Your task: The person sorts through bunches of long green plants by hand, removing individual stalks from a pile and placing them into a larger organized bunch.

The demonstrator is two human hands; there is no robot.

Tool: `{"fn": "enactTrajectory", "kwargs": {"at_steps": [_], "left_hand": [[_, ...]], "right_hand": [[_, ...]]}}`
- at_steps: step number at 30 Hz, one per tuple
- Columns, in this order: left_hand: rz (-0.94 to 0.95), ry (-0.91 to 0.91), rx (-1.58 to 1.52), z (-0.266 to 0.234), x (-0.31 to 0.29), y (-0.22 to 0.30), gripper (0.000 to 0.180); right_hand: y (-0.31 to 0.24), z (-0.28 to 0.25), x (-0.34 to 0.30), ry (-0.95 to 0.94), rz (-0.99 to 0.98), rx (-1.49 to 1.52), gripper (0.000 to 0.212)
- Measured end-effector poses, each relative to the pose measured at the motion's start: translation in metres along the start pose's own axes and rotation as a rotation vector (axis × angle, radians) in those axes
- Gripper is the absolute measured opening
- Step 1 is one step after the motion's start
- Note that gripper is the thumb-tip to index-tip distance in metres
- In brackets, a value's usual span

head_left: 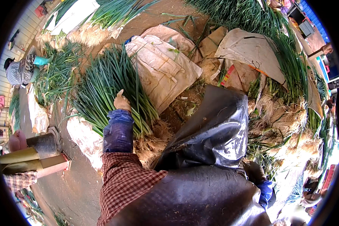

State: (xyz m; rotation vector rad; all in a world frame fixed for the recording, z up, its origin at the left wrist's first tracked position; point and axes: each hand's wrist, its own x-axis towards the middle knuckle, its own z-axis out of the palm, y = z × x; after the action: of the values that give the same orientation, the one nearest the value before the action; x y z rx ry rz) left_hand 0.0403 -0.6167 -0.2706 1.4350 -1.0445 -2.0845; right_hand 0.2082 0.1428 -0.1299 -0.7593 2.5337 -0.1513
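The left hand [122,101], gloved in tan with a blue sleeve cover over a checked shirt sleeve, lay flat and spread on top of a bundle of green onions [109,84]; it pressed on the leaves rather than pinching any; the bundle rested on a pale sack [83,137] on the ground, leaves fanning toward the far side and pale roots [154,139] toward the person. The right hand [265,190] showed only as a scrap of blue glove at the lower right edge of a glossy black apron [211,143]; whether it was spread or clenched I could not tell.

The risks, as I judged them: a flat palm gave little hold, so stalks could slide apart and spill off the sack's edge onto the bare dirt; pressing hard could crease or snap the tender leaves; the apron hid the roots near the knees, so loose stalks there could be trodden. Another worker [20,69] crouched well apart at the far left among more greens.
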Motion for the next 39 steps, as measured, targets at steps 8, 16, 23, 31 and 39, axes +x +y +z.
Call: {"fn": "enactTrajectory", "kwargs": {"at_steps": [8,16,23,31,39], "left_hand": [[0.787,-0.595,0.514,0.081,-0.155,0.047,0.039],[1.100,-1.317,1.244,0.171,-0.265,-0.018,0.058],[0.531,-0.739,1.998,0.037,-0.195,0.004,0.051],[0.376,-0.443,1.831,-0.035,-0.158,-0.048,0.078],[0.605,-0.279,1.526,-0.054,-0.172,-0.033,0.070]], "right_hand": [[-0.056,-0.061,0.030,-0.457,0.084,-0.287,0.032],[-0.020,-0.019,0.004,-0.070,-0.079,-0.270,0.026],[0.003,0.028,-0.016,-0.113,0.005,-0.167,0.032],[0.013,0.005,0.010,-0.090,-0.039,-0.145,0.021],[-0.003,-0.004,0.011,0.008,0.222,0.519,0.017]]}}
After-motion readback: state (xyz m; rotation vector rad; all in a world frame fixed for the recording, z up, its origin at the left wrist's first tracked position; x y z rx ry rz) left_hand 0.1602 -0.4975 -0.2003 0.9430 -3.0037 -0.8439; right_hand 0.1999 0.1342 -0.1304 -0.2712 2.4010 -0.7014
